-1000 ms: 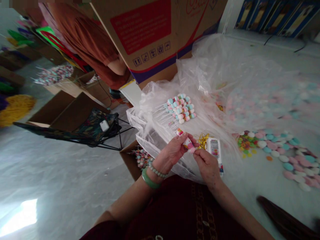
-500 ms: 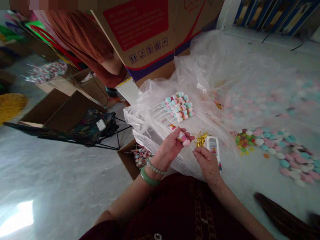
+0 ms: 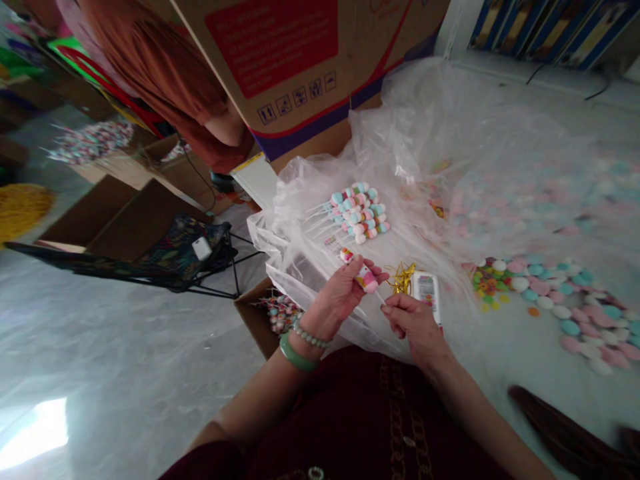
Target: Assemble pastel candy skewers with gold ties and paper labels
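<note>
A white stick point(image 3: 382, 299) was now seen between the hands, where half a second earlier the right fingertips had been held apart from the pink sweet point(image 3: 371, 283). Its near end was pinched between the thumb and fingers of the right hand point(image 3: 423, 327), and its far end was met by the sweet, so the two hands appeared to be joined in work on one piece. Whether the sweet had been pierced could not be told. The sweet and the small colourful pieces beside it were grasped in the left hand point(image 3: 336, 293), partly hidden by its fingers. Finished-looking skewers point(image 3: 361, 212) were laid on the plastic point(image 3: 300, 233) beyond, with gold ties point(image 3: 401, 278) and a white pack point(image 3: 426, 293) near the right hand.
</note>
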The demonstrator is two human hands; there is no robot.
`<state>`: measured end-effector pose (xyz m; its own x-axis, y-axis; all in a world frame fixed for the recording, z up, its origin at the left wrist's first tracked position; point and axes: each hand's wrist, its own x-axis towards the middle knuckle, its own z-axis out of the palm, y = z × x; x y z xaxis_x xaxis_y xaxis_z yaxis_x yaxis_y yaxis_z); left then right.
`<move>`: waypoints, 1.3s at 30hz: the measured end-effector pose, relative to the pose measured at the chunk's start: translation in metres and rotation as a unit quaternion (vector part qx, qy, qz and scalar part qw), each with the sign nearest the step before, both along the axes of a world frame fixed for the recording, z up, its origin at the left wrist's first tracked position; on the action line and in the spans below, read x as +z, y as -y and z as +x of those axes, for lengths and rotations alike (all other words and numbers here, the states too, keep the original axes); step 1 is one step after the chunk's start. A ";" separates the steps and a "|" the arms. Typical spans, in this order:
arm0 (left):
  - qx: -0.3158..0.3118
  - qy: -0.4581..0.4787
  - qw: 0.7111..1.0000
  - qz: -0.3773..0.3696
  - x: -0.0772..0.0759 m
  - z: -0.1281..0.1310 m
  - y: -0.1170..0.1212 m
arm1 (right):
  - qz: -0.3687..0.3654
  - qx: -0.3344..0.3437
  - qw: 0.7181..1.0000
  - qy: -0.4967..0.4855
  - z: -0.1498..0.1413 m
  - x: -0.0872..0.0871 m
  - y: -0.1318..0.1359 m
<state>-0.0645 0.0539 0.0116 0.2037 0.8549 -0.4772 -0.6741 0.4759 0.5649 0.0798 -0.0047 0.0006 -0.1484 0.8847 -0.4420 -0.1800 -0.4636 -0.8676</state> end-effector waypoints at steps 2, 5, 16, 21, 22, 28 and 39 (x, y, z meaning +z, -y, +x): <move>-0.012 0.019 0.999 -0.030 0.000 -0.001 0.000 | -0.083 0.041 0.986 -0.138 0.001 0.001 0.001; -0.021 0.019 0.999 -0.034 0.000 -0.001 0.001 | -0.153 0.076 0.953 -0.252 0.001 0.001 0.002; -0.012 -0.067 0.997 0.035 -0.005 0.003 0.003 | 0.009 -0.007 0.998 0.066 -0.024 0.000 -0.009; -0.035 -0.010 0.999 -0.023 -0.007 -0.003 0.001 | 0.229 0.018 0.900 0.370 -0.013 0.001 -0.006; -0.028 -0.008 0.999 -0.030 -0.007 -0.004 0.000 | 0.234 0.025 0.890 0.390 -0.010 0.001 -0.006; -0.015 -0.034 0.999 0.023 -0.004 0.001 0.000 | 0.208 0.039 0.899 0.384 -0.006 0.003 -0.012; -0.036 0.038 0.997 -0.056 -0.002 -0.005 -0.003 | 0.197 0.023 0.944 0.263 -0.014 0.004 -0.014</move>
